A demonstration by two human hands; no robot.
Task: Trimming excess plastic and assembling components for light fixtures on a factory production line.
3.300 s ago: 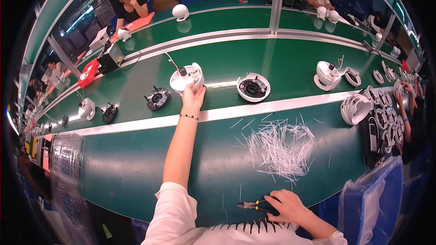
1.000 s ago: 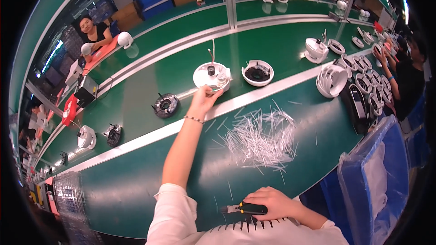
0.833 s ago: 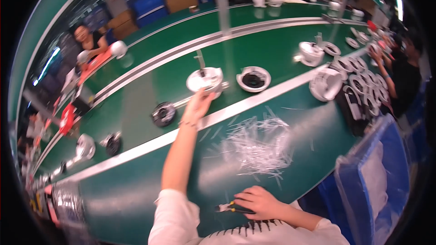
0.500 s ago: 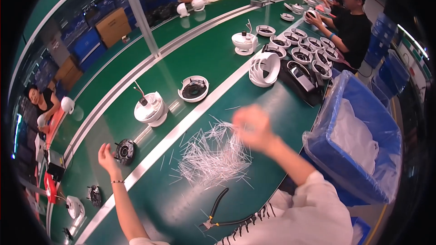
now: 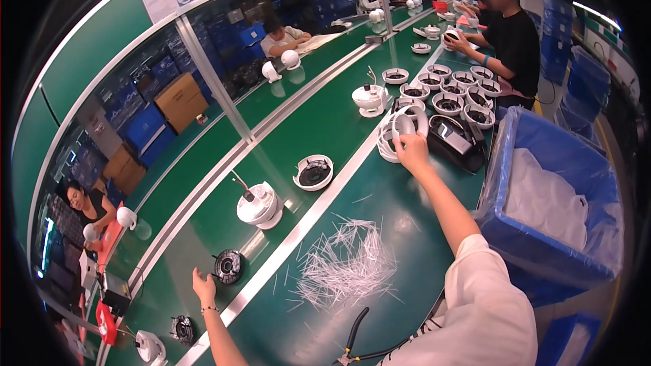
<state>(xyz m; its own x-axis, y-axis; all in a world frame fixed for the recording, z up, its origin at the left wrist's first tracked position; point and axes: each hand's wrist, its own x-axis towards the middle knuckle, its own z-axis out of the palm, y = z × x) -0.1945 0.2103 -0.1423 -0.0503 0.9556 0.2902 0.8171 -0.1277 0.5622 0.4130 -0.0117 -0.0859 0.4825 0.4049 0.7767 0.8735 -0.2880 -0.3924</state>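
Note:
My right hand [image 5: 412,153] reaches to the far side of the bench and closes its fingers on a white plastic ring [image 5: 422,122], the outermost of a leaning stack of white rings [image 5: 386,144]. My left hand [image 5: 203,287] is held over the green belt with its fingers apart and nothing in them. Right beside it lies a round black part [image 5: 228,266] with a hole in its middle. A loose heap of thin white plastic strips [image 5: 349,264], like cable ties, lies on the bench between my arms. Cutting pliers [image 5: 354,339] with black handles lie near my body.
White housings with wires [image 5: 259,207] and a white ring with a black insert [image 5: 314,172] sit on the belt. Several similar rings [image 5: 447,103] crowd the far bench beside a black case [image 5: 458,142]. A lined blue bin [image 5: 556,210] stands at right; a co-worker [image 5: 508,34] works beyond.
My right hand has gone from above the strips to the white ring stack and taken hold of a ring. The view has turned; my left hand is still beside the black part.

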